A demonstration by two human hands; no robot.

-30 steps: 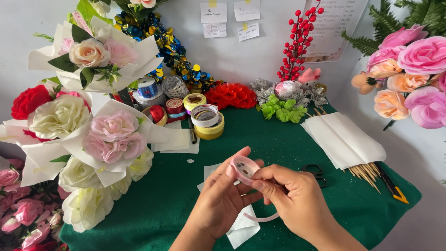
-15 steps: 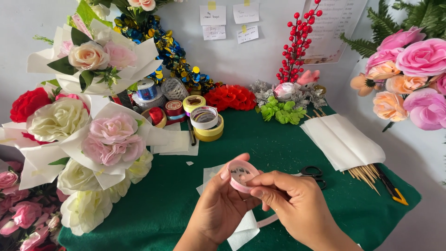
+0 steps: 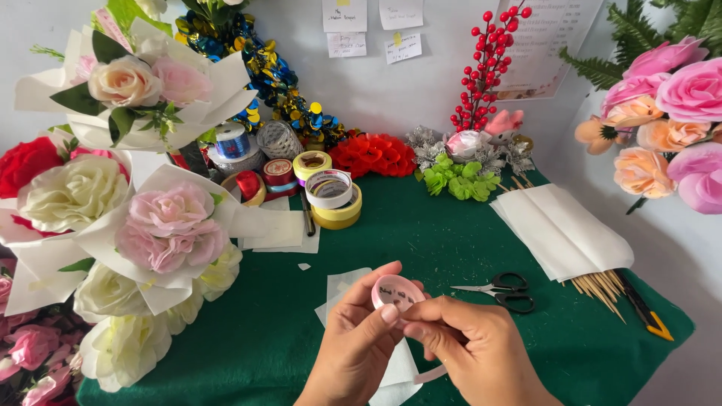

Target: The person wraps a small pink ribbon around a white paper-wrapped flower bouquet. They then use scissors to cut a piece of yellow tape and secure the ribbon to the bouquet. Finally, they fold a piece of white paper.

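Item: small pink ribbon roll (image 3: 397,292), held raised above the green-covered surface (image 3: 451,248), near its front edge and over a few white paper pieces (image 3: 347,284). The roll is pinched by the left hand (image 3: 359,338), its fingers closed around the rim, thumb on the near face. The right hand (image 3: 466,349) is set just beside it, fingers clenched on the loose ribbon tail (image 3: 430,374), which hangs down below the hands. Step in hand, as judged: ribbon is being drawn off the roll. The next move appears to call for a steady pull by the right hand while the roll is kept pinched, and then a cutting tool; black-handled scissors (image 3: 505,289) lie on the surface just right of the hands. Surroundings: a stack of white sheets (image 3: 560,229) and a bundle of wooden sticks (image 3: 598,287) to the right, with a yellow-tipped cutter (image 3: 647,312) beside them; tape rolls (image 3: 331,197) stacked at centre rear; wrapped bouquets of pink and cream flowers (image 3: 162,225) at left; a red berry sprig (image 3: 489,68) against the wall; green and red flower heads at the rear.
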